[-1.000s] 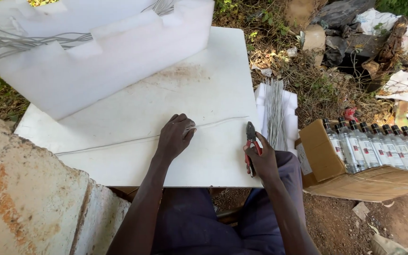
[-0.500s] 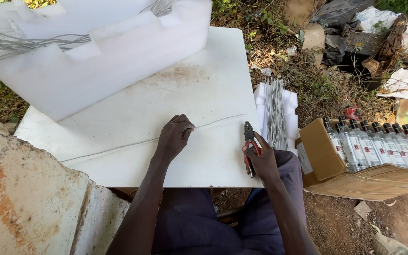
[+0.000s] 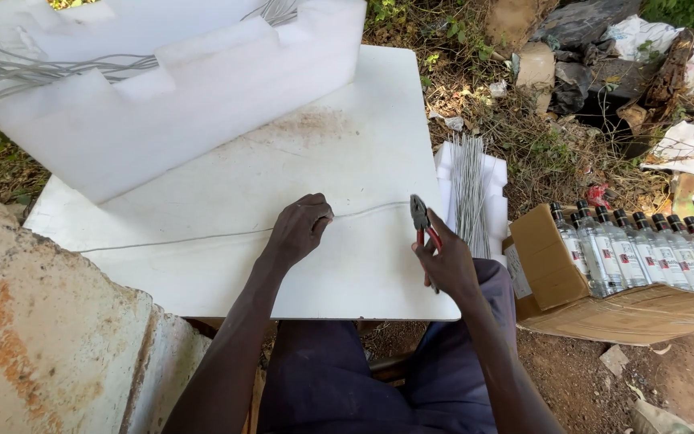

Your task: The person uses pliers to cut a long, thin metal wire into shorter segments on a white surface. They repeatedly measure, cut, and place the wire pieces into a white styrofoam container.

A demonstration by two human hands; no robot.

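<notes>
**On the white board: one long wire, a hand pinning it, pliers at its end**

Across the middle of the white board (image 3: 226, 185) runs a long thin wire (image 3: 202, 236), lying flat on the surface and stretching from near the board's left edge all the way to the right edge. It's pretty much straight with a slight bow near the right end.

Left hand (image 3: 300, 229) sits on top of the wire about two thirds along, fingers curled down and pressing or pinching it against the board. Can't really see if the fingers wrap around the wire or just hold it down.

Right hand (image 3: 446, 259) is clenched around the red handles of a pair of pliers (image 3: 422, 227), holding them upright with the dark metal head pointing up. The plier head is right at the wire's right-hand end, at the board's edge. Whether the head actually bites the wire, I can't tell from this angle.

Just past the pliers, off the board's right side, there's a bundle of short straight wire pieces (image 3: 469, 191) lying on a white foam piece (image 3: 493, 173). Further right, an open cardboard box (image 3: 604, 305) with a row of clear glass bottles (image 3: 644, 253) lying in it.

At the back of the board rests a big white foam block (image 3: 186, 112) with notches, and loose grey wires (image 3: 34, 68) run across its left side. Bottom left is a rough stone slab (image 3: 42, 345). Dirt, weeds and scattered rubbish all around.
</notes>
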